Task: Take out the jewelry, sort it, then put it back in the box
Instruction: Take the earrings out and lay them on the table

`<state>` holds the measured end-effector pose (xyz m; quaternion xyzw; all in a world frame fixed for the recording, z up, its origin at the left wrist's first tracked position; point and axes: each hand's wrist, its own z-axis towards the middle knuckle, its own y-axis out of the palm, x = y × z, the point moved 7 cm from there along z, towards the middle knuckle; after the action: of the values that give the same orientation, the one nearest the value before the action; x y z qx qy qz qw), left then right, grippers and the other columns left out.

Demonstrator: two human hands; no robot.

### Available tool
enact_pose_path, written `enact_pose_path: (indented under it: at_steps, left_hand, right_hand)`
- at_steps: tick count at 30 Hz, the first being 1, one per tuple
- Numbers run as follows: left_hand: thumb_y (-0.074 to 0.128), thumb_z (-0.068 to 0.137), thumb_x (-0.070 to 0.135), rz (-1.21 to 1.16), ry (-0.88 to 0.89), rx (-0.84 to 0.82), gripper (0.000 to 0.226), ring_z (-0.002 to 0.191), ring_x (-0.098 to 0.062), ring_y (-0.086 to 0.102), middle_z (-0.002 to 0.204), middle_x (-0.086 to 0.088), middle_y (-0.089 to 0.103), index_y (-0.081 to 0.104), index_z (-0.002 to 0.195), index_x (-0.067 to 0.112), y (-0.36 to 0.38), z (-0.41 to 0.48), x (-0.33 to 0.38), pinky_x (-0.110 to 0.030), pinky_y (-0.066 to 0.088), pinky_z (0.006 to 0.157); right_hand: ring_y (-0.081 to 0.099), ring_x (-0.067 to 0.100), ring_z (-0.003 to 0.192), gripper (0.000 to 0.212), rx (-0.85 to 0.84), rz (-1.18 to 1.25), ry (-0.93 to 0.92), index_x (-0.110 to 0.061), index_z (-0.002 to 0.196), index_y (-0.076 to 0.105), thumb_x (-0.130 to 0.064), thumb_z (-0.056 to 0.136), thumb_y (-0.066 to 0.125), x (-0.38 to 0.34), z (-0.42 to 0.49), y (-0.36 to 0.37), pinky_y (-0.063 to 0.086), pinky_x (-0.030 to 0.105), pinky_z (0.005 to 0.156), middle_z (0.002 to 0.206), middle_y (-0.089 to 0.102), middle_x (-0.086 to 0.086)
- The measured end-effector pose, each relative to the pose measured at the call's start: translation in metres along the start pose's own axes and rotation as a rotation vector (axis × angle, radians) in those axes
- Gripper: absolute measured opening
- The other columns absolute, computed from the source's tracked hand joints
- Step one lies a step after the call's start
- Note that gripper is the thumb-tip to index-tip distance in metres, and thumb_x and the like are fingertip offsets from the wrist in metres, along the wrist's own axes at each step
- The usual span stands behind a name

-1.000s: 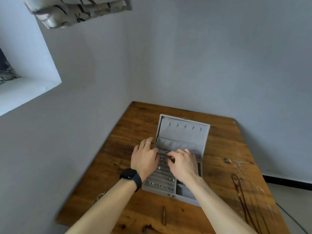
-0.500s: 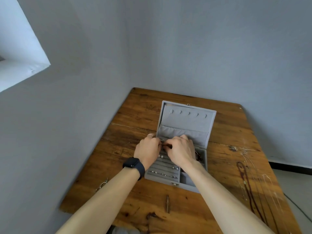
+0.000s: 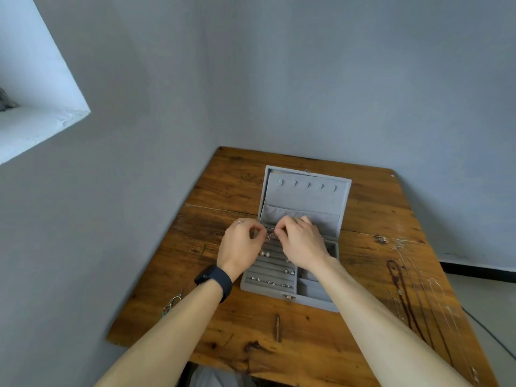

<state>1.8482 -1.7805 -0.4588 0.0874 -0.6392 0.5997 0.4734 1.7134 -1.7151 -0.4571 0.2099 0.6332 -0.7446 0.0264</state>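
Observation:
A grey velvet jewelry box (image 3: 318, 298) stands open in the middle of the wooden table, its lid (image 3: 307, 196) leaning back. Pearl studs (image 3: 264, 254) and several small earrings (image 3: 289, 272) sit in the ring rows on its left side. My left hand (image 3: 241, 244), with a ring and a black watch, and my right hand (image 3: 301, 241) hover over the far rows with fingertips almost meeting. Each pinches a small silver piece (image 3: 270, 236); what kind of piece I cannot tell.
Dark and silver necklaces (image 3: 399, 289) lie stretched out on the right of the table (image 3: 371, 219). Dangling earrings (image 3: 170, 304) lie at its left edge. A small thin brown object (image 3: 277, 326) lies in front of the box. Grey walls close in behind and on the left.
Both hands went from lying flatter over the tray to curled fingertips pinching small pieces at the far rows. The view also shifted on the table.

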Motion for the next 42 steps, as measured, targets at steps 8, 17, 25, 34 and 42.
enact_pose_path:
  at_steps: [8,17,25,34,42]
  left_hand:
    - [0.066,0.093,0.024,-0.48,-0.158,0.02,0.007,0.09,0.003,0.066,0.09,0.012,0.075,0.072,0.091,0.024,-0.032,-0.046,0.0,-0.02,0.051,0.082]
    - [0.067,0.092,0.027,-0.415,-0.102,-0.045,0.005,0.09,0.003,0.065,0.092,0.014,0.074,0.072,0.094,0.027,-0.048,-0.113,-0.002,-0.017,0.05,0.08]
    - [0.065,0.094,0.031,-0.223,-0.106,-0.176,0.014,0.096,0.008,0.063,0.094,0.022,0.073,0.075,0.104,0.035,-0.04,-0.156,-0.027,-0.014,0.046,0.088]
    - [0.068,0.092,0.03,-0.097,-0.055,-0.239,0.014,0.093,0.017,0.058,0.097,0.024,0.07,0.076,0.104,0.033,-0.036,-0.167,-0.037,0.0,0.04,0.076]
    - [0.068,0.092,0.033,-0.061,-0.044,-0.303,0.016,0.097,0.008,0.061,0.099,0.02,0.072,0.076,0.106,0.033,-0.028,-0.16,-0.043,-0.014,0.046,0.088]
  right_hand:
    - [0.066,0.002,0.084,0.008,0.065,0.476,0.088,-0.029,0.1,0.062,-0.033,0.1,0.055,-0.004,-0.046,-0.034,0.055,0.026,0.078,0.096,0.069,-0.016]
    - [0.063,-0.007,0.092,0.01,0.118,0.524,0.061,-0.029,0.104,0.066,-0.03,0.098,0.058,-0.034,-0.128,-0.022,0.049,0.01,0.075,0.095,0.07,-0.018]
    - [0.057,-0.01,0.094,0.02,0.1,0.432,0.033,-0.025,0.115,0.069,-0.024,0.099,0.058,-0.056,-0.18,0.025,0.039,-0.001,0.079,0.106,0.066,-0.014]
    - [0.062,-0.001,0.099,0.019,0.069,0.458,0.014,-0.024,0.114,0.068,-0.019,0.096,0.062,-0.071,-0.189,0.045,0.045,0.009,0.084,0.105,0.07,-0.012]
    - [0.063,0.004,0.095,0.016,0.081,0.416,0.038,-0.023,0.11,0.071,-0.021,0.097,0.062,-0.07,-0.181,0.052,0.049,0.015,0.082,0.103,0.071,-0.01]
